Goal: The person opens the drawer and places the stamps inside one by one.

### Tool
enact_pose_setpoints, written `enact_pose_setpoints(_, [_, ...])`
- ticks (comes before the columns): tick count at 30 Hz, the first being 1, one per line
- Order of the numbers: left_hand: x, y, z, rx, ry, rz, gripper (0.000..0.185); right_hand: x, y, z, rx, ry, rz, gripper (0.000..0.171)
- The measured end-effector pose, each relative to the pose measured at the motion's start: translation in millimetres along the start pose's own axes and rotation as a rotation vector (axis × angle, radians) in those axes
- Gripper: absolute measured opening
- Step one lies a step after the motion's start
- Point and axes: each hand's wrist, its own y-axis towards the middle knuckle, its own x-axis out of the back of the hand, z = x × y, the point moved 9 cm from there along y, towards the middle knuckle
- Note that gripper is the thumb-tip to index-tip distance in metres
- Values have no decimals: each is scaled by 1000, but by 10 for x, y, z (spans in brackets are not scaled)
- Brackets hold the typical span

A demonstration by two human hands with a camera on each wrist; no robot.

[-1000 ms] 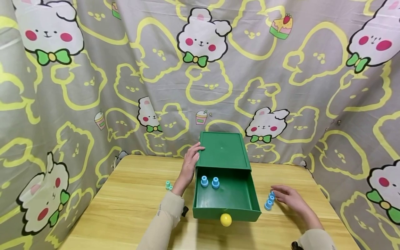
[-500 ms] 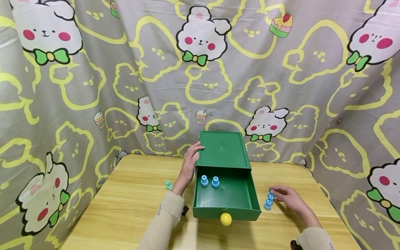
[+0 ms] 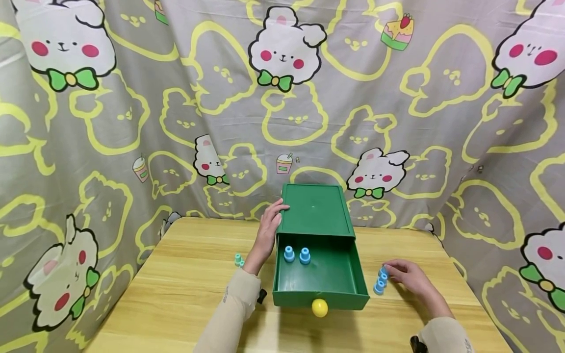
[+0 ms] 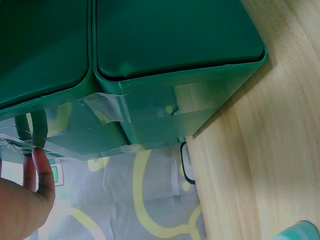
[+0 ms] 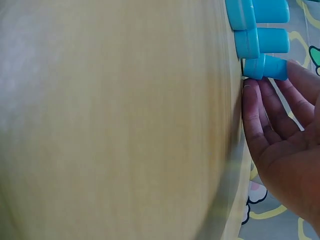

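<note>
A green drawer box stands mid-table with its drawer pulled out by a yellow knob. Two blue stepped plastic pegs stand upright inside at the back left. My left hand rests along the box's left side, fingertips at the top edge; in the left wrist view its fingers touch the taped side. Right of the drawer, three blue pegs stand in a close row. My right hand pinches the farthest blue peg between thumb and fingers, its base close to the tabletop.
Small teal pegs stand left of the box, partly behind the left forearm. The wooden table ends at a patterned curtain behind and on both sides. The left wrist view shows two stacked green units taped together.
My right hand's fingers have closed in on the farthest blue peg, which has shifted slightly left towards the row. The left hand and the drawer stay put.
</note>
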Motion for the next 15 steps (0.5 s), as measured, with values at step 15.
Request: enact_pose_setpoints(15, [28,-56,-422,15,-57,21,36,90,-3,-48,-86,87,-92,45])
